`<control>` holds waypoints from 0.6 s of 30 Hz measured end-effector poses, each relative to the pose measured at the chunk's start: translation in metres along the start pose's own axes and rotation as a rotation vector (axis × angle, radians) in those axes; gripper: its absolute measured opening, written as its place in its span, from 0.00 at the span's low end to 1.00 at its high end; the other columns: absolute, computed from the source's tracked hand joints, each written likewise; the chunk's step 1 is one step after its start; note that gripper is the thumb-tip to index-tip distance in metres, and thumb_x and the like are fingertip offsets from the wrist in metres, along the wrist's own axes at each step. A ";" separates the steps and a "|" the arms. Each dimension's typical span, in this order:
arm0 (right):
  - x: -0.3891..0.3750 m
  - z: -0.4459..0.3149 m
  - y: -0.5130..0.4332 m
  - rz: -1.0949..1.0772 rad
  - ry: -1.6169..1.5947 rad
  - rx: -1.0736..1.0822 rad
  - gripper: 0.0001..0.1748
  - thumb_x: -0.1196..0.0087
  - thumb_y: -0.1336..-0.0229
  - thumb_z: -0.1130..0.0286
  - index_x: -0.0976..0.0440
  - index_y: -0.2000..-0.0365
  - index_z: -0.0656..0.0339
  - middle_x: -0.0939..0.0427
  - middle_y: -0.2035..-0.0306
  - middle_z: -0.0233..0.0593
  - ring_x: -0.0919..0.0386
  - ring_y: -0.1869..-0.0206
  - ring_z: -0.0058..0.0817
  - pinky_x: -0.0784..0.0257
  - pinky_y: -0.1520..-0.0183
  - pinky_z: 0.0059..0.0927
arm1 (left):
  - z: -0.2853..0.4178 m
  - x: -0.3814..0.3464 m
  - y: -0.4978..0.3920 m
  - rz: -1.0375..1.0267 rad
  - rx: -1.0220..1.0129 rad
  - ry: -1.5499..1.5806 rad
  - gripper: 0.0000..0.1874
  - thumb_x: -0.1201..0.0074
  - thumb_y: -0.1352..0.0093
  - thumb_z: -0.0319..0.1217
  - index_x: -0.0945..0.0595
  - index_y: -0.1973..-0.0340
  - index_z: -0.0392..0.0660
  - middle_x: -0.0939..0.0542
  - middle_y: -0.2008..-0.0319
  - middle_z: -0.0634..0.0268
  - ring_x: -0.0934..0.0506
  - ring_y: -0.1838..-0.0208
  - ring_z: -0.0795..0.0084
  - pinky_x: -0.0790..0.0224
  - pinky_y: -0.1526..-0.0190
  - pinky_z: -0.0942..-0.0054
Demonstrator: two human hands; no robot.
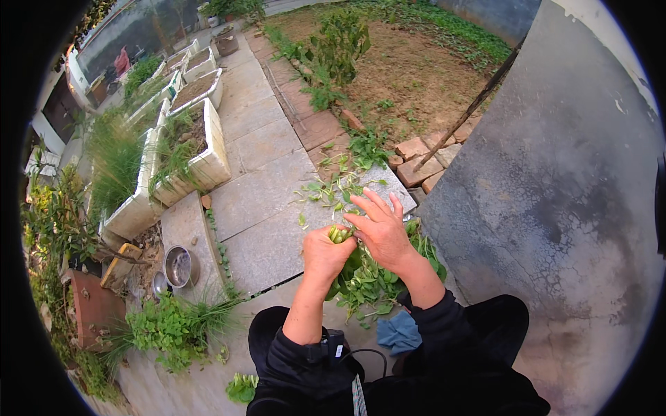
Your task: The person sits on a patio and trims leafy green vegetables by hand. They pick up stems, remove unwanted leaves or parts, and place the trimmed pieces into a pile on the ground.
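My left hand (pixel 328 255) grips a bunch of leafy green vegetables by the stems (pixel 340 234), whose pale ends stick up out of the fist. The bunch's dark leaves hang below the hand. Close beside the stem ends, my right hand (pixel 384 229) has its fingers spread, with the thumb and index finger nearest the bunch. I see nothing held in it. Under both hands lies a heap of loose greens (pixel 372 283) on the paving, partly hidden by my forearms. Scattered leaf and stem scraps (pixel 333 191) lie just beyond the hands.
A crumpled blue cloth (pixel 399 333) lies between my feet. Metal bowls (pixel 180 266) stand at left, near white planter boxes (pixel 192 171). A small bunch of greens (pixel 243 388) lies at lower left. Loose bricks (pixel 419 169) and a leaning wooden pole (pixel 471 106) edge the soil bed beside a grey wall (pixel 546 171).
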State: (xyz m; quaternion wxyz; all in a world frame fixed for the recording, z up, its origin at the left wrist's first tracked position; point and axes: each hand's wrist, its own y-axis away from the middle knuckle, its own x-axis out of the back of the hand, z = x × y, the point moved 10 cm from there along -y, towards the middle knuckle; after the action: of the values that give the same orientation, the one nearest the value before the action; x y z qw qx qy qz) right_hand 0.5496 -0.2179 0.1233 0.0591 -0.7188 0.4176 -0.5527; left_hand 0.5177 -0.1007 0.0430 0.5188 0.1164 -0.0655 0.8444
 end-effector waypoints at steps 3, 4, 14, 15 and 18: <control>-0.016 0.012 -0.002 -0.105 -0.109 0.026 0.08 0.42 0.52 0.72 0.25 0.68 0.55 0.24 0.63 0.32 0.29 0.50 0.33 0.53 0.37 0.52 | 0.001 0.002 0.000 0.008 -0.029 -0.104 0.06 0.39 0.47 0.27 0.16 0.74 0.39 0.23 0.85 0.70 0.30 0.81 0.85 0.36 0.79 0.78; -0.021 0.019 0.000 -0.158 -0.145 0.008 0.07 0.42 0.52 0.72 0.25 0.69 0.55 0.24 0.65 0.32 0.28 0.53 0.33 0.52 0.37 0.51 | 0.002 0.002 0.000 0.009 -0.041 -0.147 0.06 0.40 0.47 0.27 0.16 0.74 0.39 0.23 0.86 0.70 0.30 0.81 0.85 0.37 0.79 0.78; -0.038 0.032 0.009 -0.320 -0.313 0.012 0.06 0.42 0.53 0.74 0.24 0.70 0.60 0.24 0.73 0.37 0.26 0.64 0.36 0.39 0.47 0.36 | 0.017 -0.005 0.004 -0.041 -0.150 -0.380 0.09 0.42 0.48 0.34 0.19 0.78 0.41 0.22 0.81 0.50 0.23 0.75 0.49 0.31 0.71 0.59; -0.039 0.032 0.010 -0.319 -0.310 0.024 0.06 0.42 0.53 0.75 0.24 0.71 0.60 0.24 0.74 0.37 0.26 0.64 0.36 0.38 0.49 0.35 | 0.015 -0.006 0.003 -0.067 -0.126 -0.389 0.09 0.43 0.48 0.34 0.20 0.78 0.41 0.22 0.80 0.49 0.23 0.74 0.48 0.31 0.71 0.58; -0.036 0.028 0.010 -0.203 -0.286 0.066 0.06 0.41 0.55 0.75 0.24 0.72 0.60 0.23 0.75 0.37 0.25 0.66 0.37 0.35 0.51 0.37 | 0.016 -0.008 0.003 -0.077 -0.144 -0.427 0.10 0.44 0.47 0.34 0.20 0.79 0.39 0.24 0.83 0.49 0.24 0.78 0.50 0.32 0.74 0.60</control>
State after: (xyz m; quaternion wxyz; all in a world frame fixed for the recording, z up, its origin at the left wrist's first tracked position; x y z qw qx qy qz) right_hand 0.5663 -0.2106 0.0804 0.0852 -0.8263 0.3119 -0.4613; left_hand 0.5206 -0.1122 0.0564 0.5321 0.2579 -0.2293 0.7731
